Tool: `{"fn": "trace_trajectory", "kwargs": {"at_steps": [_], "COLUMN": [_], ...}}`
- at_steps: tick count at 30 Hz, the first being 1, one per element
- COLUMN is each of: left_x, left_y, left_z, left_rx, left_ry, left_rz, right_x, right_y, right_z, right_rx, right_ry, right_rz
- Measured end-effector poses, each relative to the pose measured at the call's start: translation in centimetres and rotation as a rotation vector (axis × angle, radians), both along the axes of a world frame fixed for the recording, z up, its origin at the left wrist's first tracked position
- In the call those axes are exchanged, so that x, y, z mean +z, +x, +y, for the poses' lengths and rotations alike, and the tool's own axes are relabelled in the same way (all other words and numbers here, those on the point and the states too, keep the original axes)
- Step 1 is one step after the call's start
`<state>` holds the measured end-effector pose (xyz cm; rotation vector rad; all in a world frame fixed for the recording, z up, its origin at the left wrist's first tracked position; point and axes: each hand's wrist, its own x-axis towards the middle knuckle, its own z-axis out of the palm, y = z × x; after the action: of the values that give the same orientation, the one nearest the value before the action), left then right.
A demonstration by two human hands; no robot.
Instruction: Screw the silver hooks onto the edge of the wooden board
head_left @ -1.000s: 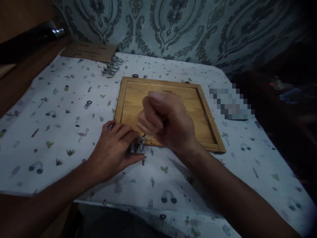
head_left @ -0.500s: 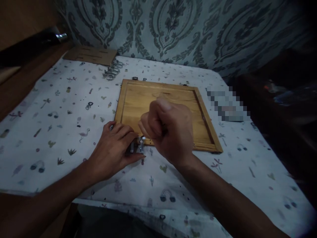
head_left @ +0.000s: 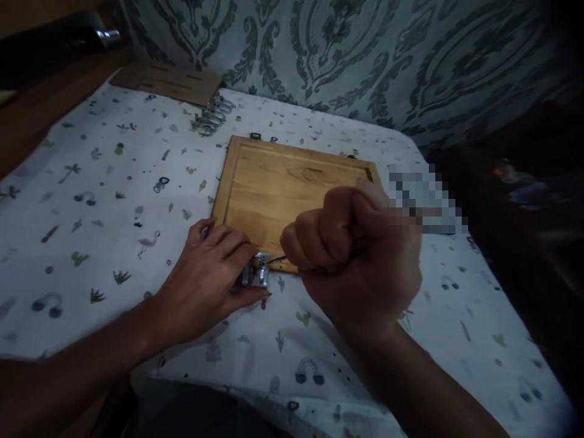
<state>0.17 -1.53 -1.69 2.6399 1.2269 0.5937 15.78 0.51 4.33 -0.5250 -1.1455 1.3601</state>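
Note:
A framed wooden panel lies on the patterned tablecloth in front of me. At its near left edge sits a shiny metal hinge, partly covered by my fingers. My left hand is closed around it, with the thumb on the near side and the fingers over the panel's corner. My right hand makes a fist, held above the panel's near right part. From that fist a thin dark screwdriver shaft reaches left to the hinge; the handle is hidden inside the fist.
Several metal pieces lie in a cluster near the back, beside a brown cardboard sheet. A blurred-out flat item rests right of the panel. The patterned wall rises behind the table.
My right fist has moved to the right and closer to me, and the screwdriver shaft now shows against the hinge. My left hand keeps its hold. The view has shifted slightly.

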Motion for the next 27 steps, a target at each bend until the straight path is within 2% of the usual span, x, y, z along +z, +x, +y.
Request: {"fn": "trace_trajectory", "kwargs": {"at_steps": [6, 16, 18, 23, 25, 27], "left_x": [-0.2, -0.1, -0.1, -0.2, -0.2, -0.3], "left_y": [0.0, 0.0, 0.0, 0.0, 0.0, -0.1], "left_z": [0.0, 0.0, -0.1, -0.2, -0.2, -0.2], "left_rx": [0.008, 0.004, 0.000, 0.010, 0.011, 0.011], "left_ry": [0.012, -0.006, -0.014, -0.026, -0.029, -0.027], "left_rz": [-0.007, -0.015, -0.028, -0.052, -0.048, -0.047], "right_x": [0.1, 0.1, -0.1, -0.4, -0.4, -0.3], "right_y": [-0.1, -0.6, -0.8, -1.6, -1.5, -1.0], "right_z": [-0.2, -0.5, -1.0, -2.1, -2.1, -1.9], "right_rx": [-0.060, -0.070, -0.118, -0.384, -0.386, -0.325], "right_ry": [-0.019, -0.049, -0.052, -0.096, -0.142, -0.173], "right_rz": [-0.039, -0.002, -0.011, -0.050, -0.101, -0.148]}}
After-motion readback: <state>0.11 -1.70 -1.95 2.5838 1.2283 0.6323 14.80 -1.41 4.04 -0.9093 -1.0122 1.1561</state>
